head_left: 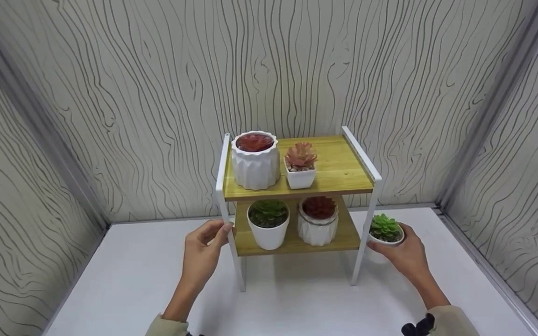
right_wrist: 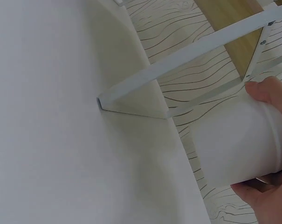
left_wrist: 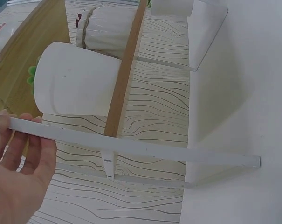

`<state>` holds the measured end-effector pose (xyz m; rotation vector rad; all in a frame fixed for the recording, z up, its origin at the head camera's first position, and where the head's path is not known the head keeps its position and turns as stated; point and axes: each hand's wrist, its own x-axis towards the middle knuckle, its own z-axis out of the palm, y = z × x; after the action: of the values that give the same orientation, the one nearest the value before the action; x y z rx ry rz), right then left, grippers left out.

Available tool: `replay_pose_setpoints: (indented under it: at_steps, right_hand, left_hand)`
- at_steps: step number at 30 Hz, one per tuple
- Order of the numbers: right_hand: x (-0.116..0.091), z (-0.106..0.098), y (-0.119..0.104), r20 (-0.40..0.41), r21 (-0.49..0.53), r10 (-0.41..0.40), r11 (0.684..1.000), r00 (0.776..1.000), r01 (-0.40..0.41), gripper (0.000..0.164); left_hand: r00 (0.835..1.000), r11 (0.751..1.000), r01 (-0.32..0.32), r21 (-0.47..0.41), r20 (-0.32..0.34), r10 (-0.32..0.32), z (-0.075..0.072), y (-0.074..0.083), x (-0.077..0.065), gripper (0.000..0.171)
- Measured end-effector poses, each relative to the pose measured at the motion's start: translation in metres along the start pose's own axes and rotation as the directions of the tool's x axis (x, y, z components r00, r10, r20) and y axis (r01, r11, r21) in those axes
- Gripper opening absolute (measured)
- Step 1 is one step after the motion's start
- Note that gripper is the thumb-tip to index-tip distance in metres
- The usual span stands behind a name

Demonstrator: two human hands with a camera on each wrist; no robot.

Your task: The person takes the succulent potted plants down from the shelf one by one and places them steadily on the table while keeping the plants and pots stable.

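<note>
A two-tier wooden shelf (head_left: 339,179) with a white metal frame stands in the middle of the head view. My left hand (head_left: 204,249) pinches its front left leg (left_wrist: 145,148) between thumb and fingers, at the lower board's height. Out to the right of the frame, my right hand (head_left: 404,254) grips a round white pot (right_wrist: 243,140) by its sides. A bright green succulent (head_left: 385,226) fills that pot. In the right wrist view the pot is held above the table, beside the shelf's right legs.
On the top board sit a ribbed white pot (head_left: 256,168) with a red plant and a small square pot (head_left: 301,179) with a pink succulent. The lower board (head_left: 292,248) bears a green potted plant (head_left: 269,233) and a red one (head_left: 317,231). Wood-grain walls (head_left: 166,107) enclose the white table (head_left: 129,280).
</note>
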<state>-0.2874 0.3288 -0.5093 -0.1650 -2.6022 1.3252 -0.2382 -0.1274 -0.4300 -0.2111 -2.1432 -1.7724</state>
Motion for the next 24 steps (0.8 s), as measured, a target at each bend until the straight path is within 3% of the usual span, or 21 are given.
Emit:
replay_pose_setpoints:
  at_steps: [8,20,24]
  right_hand:
    - [0.005,0.013,0.005,-0.014,0.037,0.057,0.998,0.998,-0.056,0.114]
    - [0.01,0.031,0.011,-0.04,0.057,0.024,0.998,0.999,-0.022,0.106]
    - [0.01,0.035,0.016,-0.057,0.071,0.026,0.997,0.998,-0.022,0.105]
  left_hand:
    - [1.0,1.0,-0.017,-0.003,0.002,0.017,0.001,0.001,-0.001,0.023]
    - [1.0,1.0,0.003,-0.011,-0.015,-0.003,0.001,0.003,0.0,0.022]
    - [1.0,1.0,0.006,-0.006,-0.019,-0.006,0.002,0.012,-0.001,0.02]
